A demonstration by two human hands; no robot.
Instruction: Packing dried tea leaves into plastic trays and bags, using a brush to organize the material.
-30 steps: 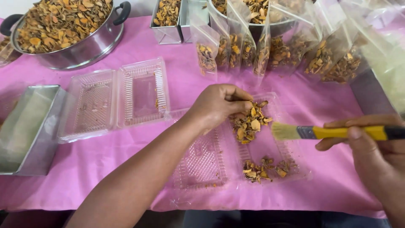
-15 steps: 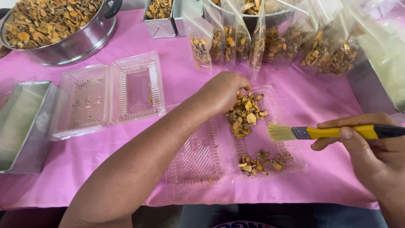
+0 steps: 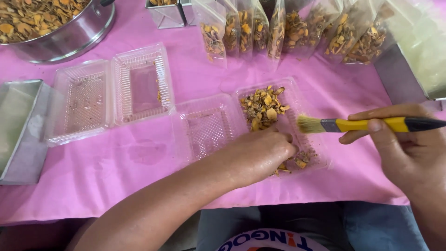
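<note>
The left hand [image 3: 260,155] lay low in the middle of the frame, fingers curled down onto dried pieces [image 3: 263,108] at the near end of a clear clamshell tray [image 3: 297,90]; whether it pinched any I could not tell. The pieces sat in two lots in the tray's right half: a heap toward the far end and a smaller scatter by the fingertips. The tray's left half [image 3: 204,128] was almost bare.

The right hand [image 3: 409,144], at the right edge, gripped a brush [image 3: 367,124] by its yellow handle, thumb on top, fingers wrapped under. The bristles pointed left and hung just above the tray's right half, near the left knuckles.

A second open tray [image 3: 111,93] lay left of centre with only crumbs in it. All stood on a pink cloth [image 3: 116,162]. A steel pot [image 3: 69,32] of the same pieces filled the upper left corner, filled clear bags [image 3: 278,28] lined the top, and a metal tin [image 3: 18,125] sat at the left edge
</note>
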